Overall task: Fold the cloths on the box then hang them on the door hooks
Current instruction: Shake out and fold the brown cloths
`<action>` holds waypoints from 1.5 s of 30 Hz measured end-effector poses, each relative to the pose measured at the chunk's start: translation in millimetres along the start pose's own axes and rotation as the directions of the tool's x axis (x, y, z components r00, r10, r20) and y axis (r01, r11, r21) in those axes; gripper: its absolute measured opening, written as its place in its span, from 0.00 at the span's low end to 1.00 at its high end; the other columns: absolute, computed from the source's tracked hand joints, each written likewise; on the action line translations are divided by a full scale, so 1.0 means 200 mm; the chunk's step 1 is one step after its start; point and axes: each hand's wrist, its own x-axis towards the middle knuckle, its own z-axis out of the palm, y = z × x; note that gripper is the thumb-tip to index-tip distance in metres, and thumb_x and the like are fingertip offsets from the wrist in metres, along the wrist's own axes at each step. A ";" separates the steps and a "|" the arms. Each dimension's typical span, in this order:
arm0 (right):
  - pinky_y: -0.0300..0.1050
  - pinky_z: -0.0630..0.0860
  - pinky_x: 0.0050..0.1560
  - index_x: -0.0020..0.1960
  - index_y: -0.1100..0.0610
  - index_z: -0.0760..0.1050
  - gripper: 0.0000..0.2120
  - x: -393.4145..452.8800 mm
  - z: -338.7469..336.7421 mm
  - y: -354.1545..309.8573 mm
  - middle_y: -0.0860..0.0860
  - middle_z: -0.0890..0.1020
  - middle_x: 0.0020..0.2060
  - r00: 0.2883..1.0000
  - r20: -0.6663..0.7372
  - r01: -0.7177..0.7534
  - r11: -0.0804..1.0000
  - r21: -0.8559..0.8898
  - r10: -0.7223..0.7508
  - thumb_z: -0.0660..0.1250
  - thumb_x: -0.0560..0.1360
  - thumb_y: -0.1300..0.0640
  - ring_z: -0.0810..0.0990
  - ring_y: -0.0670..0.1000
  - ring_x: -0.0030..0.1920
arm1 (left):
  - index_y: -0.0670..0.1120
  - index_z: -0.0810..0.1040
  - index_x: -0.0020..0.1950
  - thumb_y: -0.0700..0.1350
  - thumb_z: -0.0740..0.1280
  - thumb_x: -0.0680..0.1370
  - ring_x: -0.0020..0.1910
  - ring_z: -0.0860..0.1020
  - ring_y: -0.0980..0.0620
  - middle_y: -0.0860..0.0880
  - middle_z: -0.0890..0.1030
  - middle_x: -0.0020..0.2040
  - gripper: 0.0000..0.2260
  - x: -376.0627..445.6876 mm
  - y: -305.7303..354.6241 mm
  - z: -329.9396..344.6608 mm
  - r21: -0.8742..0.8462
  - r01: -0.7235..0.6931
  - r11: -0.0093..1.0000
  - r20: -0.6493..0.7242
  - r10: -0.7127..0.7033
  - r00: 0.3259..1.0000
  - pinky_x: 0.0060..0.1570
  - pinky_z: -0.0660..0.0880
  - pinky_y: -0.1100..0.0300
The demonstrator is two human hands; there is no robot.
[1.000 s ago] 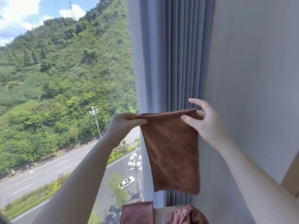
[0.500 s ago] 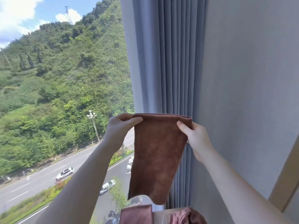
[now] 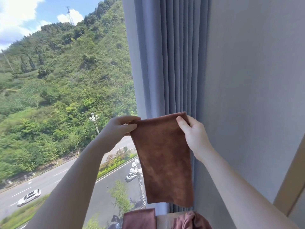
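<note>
My left hand (image 3: 119,127) pinches the upper left corner of the folded brown cloth (image 3: 162,158), thumb in front and fingers curled behind the top edge. My right hand (image 3: 192,133) pinches the upper right corner the same way, thumb tip on the near face, remaining fingers hidden behind the fabric. Between the two hands the top edge runs taut and rises slightly toward the right; it shows a doubled thickness. The cloth hangs freely below this edge as a long panel. Its left edge slants down in front of the window glass (image 3: 66,96); its right edge falls in front of the grey curtain (image 3: 173,63), whether touching it I cannot tell. The bottom edge is slightly uneven and ends above the box (image 3: 165,220), clear of it.

On the box, at the lower margin of the view, a second brown cloth (image 3: 139,219) lies flat with its left part overhanging the near side, and a crumpled reddish cloth (image 3: 192,220) lies to its right, apart from it. Both are cut by the frame edge.

To the right of the curtain stands a plain grey wall (image 3: 255,80), and a tan frame edge (image 3: 290,176) runs diagonally at far right. My forearms extend upward with open air beneath and between them.
</note>
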 end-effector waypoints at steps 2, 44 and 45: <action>0.39 0.81 0.46 0.50 0.51 0.84 0.10 -0.01 0.01 -0.01 0.47 0.88 0.45 0.997 0.072 -0.008 1.000 -0.018 0.009 0.65 0.84 0.51 0.86 0.46 0.46 | 0.54 0.85 0.55 0.34 0.71 0.78 0.49 0.82 0.48 0.47 0.84 0.49 0.15 -0.01 0.00 -0.04 0.131 0.024 0.991 0.056 -0.032 0.998 0.51 0.79 0.58; 0.53 0.77 0.68 0.61 0.51 0.83 0.15 -0.04 -0.26 0.47 0.43 0.87 0.55 0.689 0.424 -0.337 0.778 -0.530 0.587 0.76 0.75 0.56 0.85 0.45 0.59 | 0.50 0.77 0.52 0.51 0.62 0.84 0.42 0.76 0.57 0.55 0.79 0.42 0.08 0.08 0.53 0.37 0.633 -0.411 0.656 0.147 0.419 0.896 0.44 0.72 0.59; 0.53 0.77 0.68 0.61 0.52 0.83 0.15 -0.04 -0.26 0.48 0.43 0.87 0.55 0.683 0.424 -0.341 0.772 -0.536 0.595 0.76 0.75 0.56 0.84 0.45 0.59 | 0.51 0.77 0.51 0.51 0.62 0.84 0.42 0.76 0.58 0.55 0.78 0.42 0.07 0.08 0.53 0.35 0.634 -0.411 0.655 0.141 0.425 0.894 0.43 0.71 0.60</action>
